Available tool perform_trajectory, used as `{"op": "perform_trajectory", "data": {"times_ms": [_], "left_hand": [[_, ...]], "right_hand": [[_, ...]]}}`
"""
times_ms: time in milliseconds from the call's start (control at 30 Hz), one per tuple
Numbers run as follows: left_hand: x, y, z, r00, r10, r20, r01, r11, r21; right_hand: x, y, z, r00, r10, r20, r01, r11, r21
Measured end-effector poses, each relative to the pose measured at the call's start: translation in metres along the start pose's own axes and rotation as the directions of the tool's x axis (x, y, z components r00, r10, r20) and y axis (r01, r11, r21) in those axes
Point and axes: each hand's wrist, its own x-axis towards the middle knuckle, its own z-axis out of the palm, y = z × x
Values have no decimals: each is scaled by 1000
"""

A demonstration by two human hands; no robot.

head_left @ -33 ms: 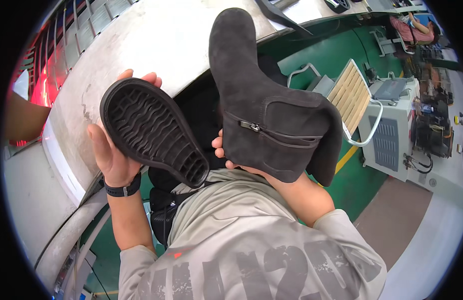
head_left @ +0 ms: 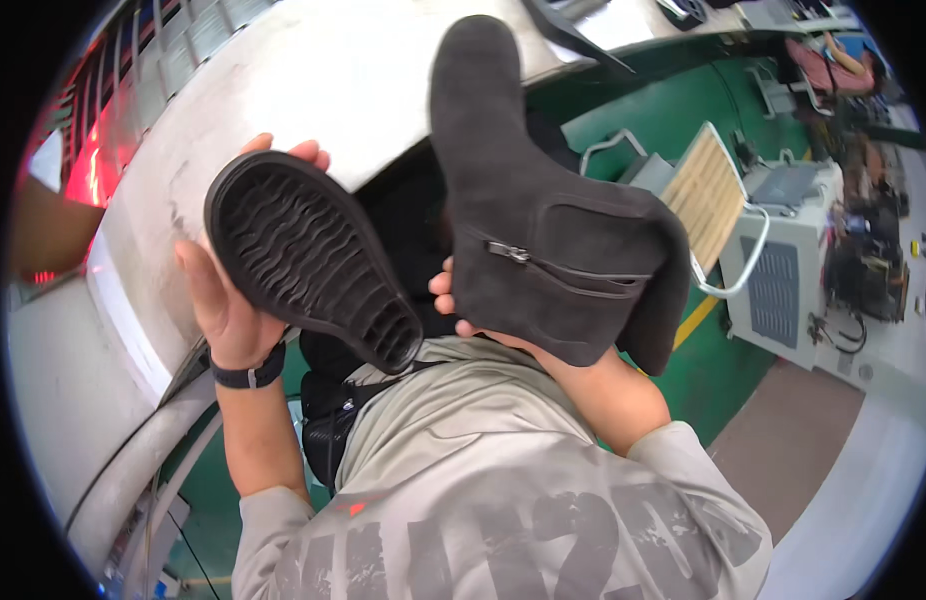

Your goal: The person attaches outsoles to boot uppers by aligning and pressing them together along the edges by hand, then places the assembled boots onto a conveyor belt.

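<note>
My left hand (head_left: 245, 325) holds a black shoe sole (head_left: 298, 245), cradling it from beneath. Fingertips show past its far edge, and the thumb stands off to its left. The sole's cavity of wavy ridges and small cells faces up, with its narrow heel end toward my waist. A dark grey suede ankle boot (head_left: 583, 235) is in my right hand (head_left: 448, 295), its toe pointing away from me and its soft shaft folding over to the right. A side zipper (head_left: 508, 250) faces up. Most of the right hand is hidden under the boot; only some fingertips come out at its left.
A pale worktable (head_left: 373, 70) curves across the far left side, with dark strips (head_left: 578, 35) at its far edge. To the right are a slatted wooden chair (head_left: 705, 200) and a grey-white machine (head_left: 783, 255) on green floor. A seated person (head_left: 833, 70) is far right.
The view has shifted slightly, so the boot, sole and background sit a little further right. Both hands keep the same hold.
</note>
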Motion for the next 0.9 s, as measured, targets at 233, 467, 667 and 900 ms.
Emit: {"op": "perform_trajectory", "data": {"times_ms": [233, 467, 667, 900], "left_hand": [[16, 28, -23, 991, -27, -132, -17, 947, -321], [9, 40, -31, 994, 24, -108, -51, 966, -254], [12, 31, -10, 994, 96, -48, -94, 995, 39], [17, 33, 27, 998, 41, 46, -40, 999, -27]], "right_hand": [[2, -6, -20, 999, -40, 28, 42, 994, -104], [20, -11, -47, 996, -93, 16, 94, 963, -251], [31, -21, -31, 948, 130, 292, 9, 903, -431], [14, 19, 52, 983, 7, -181, -128, 732, -669]]}}
